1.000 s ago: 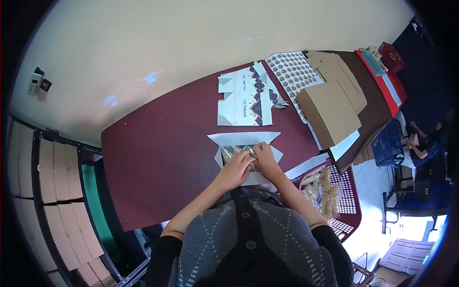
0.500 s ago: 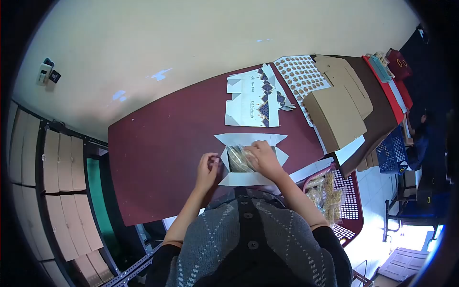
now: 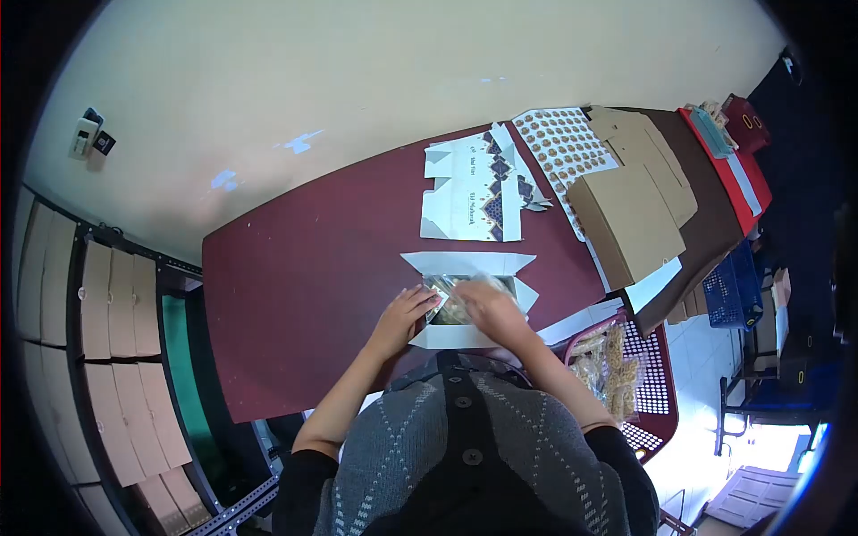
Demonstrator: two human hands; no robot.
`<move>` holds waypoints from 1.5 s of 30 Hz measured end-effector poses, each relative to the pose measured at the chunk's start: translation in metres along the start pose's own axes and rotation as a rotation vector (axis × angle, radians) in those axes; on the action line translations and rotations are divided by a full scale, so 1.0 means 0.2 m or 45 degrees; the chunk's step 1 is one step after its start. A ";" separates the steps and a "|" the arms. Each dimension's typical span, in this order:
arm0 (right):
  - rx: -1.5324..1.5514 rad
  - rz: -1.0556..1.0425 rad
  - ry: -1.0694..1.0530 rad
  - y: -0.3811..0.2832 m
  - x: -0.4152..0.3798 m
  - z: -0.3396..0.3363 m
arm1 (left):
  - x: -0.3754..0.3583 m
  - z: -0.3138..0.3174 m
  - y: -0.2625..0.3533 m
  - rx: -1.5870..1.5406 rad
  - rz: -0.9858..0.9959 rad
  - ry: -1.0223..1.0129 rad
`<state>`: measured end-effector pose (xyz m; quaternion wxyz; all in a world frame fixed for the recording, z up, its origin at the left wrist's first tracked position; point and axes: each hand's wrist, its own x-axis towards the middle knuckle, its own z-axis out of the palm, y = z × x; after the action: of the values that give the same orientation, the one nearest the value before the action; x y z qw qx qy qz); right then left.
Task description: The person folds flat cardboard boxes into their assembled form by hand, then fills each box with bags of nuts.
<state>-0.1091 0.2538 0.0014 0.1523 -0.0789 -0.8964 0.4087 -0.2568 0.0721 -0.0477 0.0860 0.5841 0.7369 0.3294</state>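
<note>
you wear the one camera on your head, and it looks forward and steeply down past your knitted top to your left hand and right hand, close by near the middle of the view. its wide, curved field spans the maroon table, the wall along the top, shelves at left and tiled floor at right.

White box: open-topped, set upright on maroon tabletop, by its near edge.
Box flaps: splayed outward at far, near and right sides.
Clear plastic packet: inside box, glossy; partly hidden, contents indistinct.
</note>
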 end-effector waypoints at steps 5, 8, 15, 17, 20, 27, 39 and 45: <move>0.159 0.332 0.489 0.04 -0.06 -0.26 | -0.01 -0.03 -0.01 0.118 0.103 -0.153; -0.046 0.269 0.267 0.11 -0.12 -0.26 | -0.03 0.00 -0.02 0.067 0.094 -0.191; -0.156 0.186 0.090 0.17 -0.12 -0.12 | -0.08 0.03 -0.02 0.127 0.028 -0.221; -0.148 0.250 0.180 0.15 -0.11 -0.09 | -0.07 0.01 0.00 0.131 0.025 -0.241; -0.184 0.162 0.206 0.19 -0.11 0.00 | -0.08 0.00 0.04 0.030 0.015 -0.228; -0.060 0.217 0.022 0.24 -0.13 0.00 | -0.08 0.13 0.01 -0.085 -0.037 -0.033; 0.852 0.653 0.074 0.46 -0.20 -0.32 | -0.06 0.16 0.02 -0.310 -0.117 0.157; 0.871 0.919 0.415 0.62 -0.44 -0.20 | -0.08 0.19 0.02 -0.318 -0.146 0.191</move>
<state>-0.0105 0.3391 -0.0859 0.1566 -0.3911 -0.5921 0.6869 -0.2294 0.0716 -0.0791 0.1212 0.4996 0.7267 0.4557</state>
